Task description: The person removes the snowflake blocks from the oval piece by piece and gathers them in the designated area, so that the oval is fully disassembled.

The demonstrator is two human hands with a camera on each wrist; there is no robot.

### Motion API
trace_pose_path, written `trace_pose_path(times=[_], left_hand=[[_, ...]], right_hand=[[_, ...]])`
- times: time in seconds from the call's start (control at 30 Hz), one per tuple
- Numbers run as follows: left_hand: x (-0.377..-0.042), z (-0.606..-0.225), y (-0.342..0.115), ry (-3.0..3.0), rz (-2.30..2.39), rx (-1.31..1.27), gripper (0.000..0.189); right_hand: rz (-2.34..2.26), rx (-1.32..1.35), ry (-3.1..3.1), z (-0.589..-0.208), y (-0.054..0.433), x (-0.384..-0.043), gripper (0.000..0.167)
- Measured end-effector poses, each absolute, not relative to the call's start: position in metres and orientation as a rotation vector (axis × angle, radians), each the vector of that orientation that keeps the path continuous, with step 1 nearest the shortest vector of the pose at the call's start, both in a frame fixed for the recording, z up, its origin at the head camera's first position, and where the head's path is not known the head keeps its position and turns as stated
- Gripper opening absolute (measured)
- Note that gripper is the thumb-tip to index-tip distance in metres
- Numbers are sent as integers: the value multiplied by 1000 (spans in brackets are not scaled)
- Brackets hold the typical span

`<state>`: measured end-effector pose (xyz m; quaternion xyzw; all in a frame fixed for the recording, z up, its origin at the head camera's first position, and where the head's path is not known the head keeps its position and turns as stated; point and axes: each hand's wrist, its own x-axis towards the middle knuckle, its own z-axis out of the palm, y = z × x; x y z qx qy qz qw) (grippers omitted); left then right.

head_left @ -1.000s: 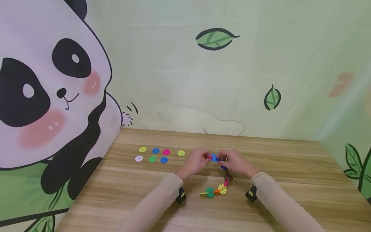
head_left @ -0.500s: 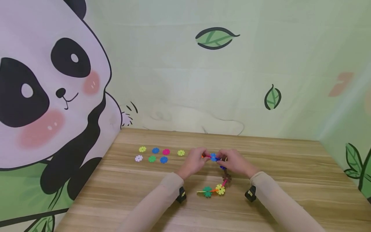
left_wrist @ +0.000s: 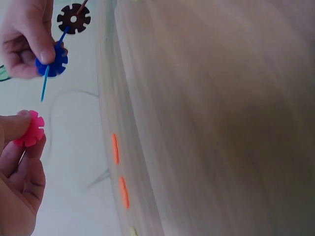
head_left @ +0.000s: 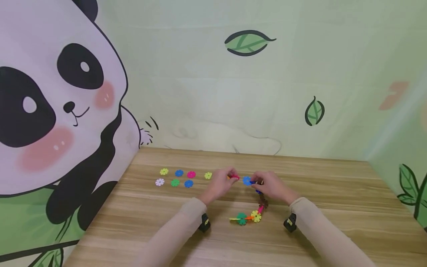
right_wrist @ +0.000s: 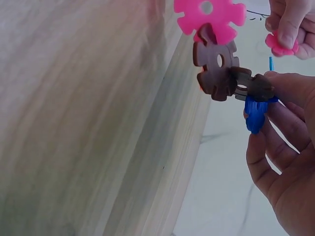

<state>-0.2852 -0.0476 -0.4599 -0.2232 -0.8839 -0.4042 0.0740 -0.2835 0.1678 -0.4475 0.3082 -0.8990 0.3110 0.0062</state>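
My left hand (head_left: 220, 183) pinches a pink notched disc (left_wrist: 33, 129) between thumb and fingers. A gap separates it from the light blue disc (head_left: 247, 180), which forms the free end of a chain of interlocked flower-shaped discs. My right hand (head_left: 271, 186) pinches the chain at a dark blue disc (left_wrist: 58, 63) beside that end. From there the chain curves down toward me through brown discs (right_wrist: 216, 64), a pink disc (right_wrist: 209, 17), a yellow disc (head_left: 256, 216), an orange one (head_left: 249, 218), a green disc (head_left: 241, 218) and a yellow-green one (head_left: 233, 218).
Several loose discs, including a white disc (head_left: 159, 182) and a red-pink disc (head_left: 191, 174), lie flat left of my hands. A yellow disc (head_left: 208, 175) lies close to my left hand. Orange discs (left_wrist: 123, 192) show edge-on in the left wrist view. A printed wall (head_left: 213, 92) stands behind the table (head_left: 317, 178).
The pink disc in my left hand has come away from the light blue disc and shifted left. My right hand keeps its hold on the chain, whose lower end has swung slightly.
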Motion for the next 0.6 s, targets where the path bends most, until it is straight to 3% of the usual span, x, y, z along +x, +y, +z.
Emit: trace_pose_path(times=[0.6], left_hand=[[-290,-458,-100,-2699,-1371,-554,19]], right_hand=[[953,964,-2818,-448,173,-282,6]])
